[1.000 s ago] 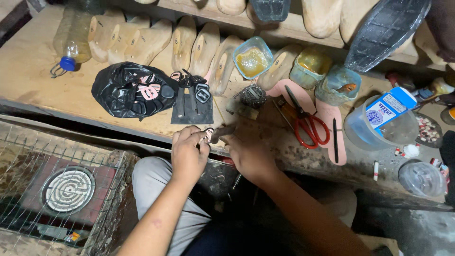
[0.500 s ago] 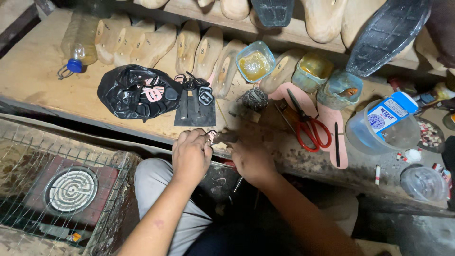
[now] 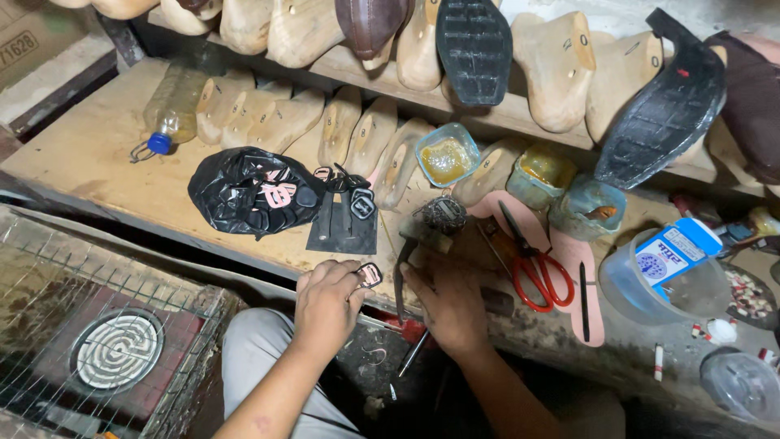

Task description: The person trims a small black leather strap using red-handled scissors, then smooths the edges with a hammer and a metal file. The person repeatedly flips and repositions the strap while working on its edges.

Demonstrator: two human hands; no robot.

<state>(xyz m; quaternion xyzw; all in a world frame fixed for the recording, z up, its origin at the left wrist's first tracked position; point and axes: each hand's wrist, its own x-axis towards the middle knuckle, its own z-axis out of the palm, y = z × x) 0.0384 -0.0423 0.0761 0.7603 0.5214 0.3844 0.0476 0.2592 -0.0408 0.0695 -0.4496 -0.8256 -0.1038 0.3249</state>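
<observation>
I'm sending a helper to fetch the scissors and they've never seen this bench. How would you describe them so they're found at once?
Start at the long wooden workbench under the shelf of wooden shoe lasts. Go right of the person's right hand to the pink insole-shaped pieces lying flat there. The scissors lie on them, blades pointing up-left, the only tool with bright red loop handles.

A cobbler's workshop — rows of wooden lasts [image 3: 561,69] line the shelf and lean along the worn wooden bench [image 3: 97,154], with black soles [image 3: 475,49] propped among them. Glue tubs [image 3: 447,154], red scissors [image 3: 536,264] and cut leather pieces [image 3: 345,223] litter the bench — a wire-caged heater [image 3: 114,354] stands beside it.
</observation>
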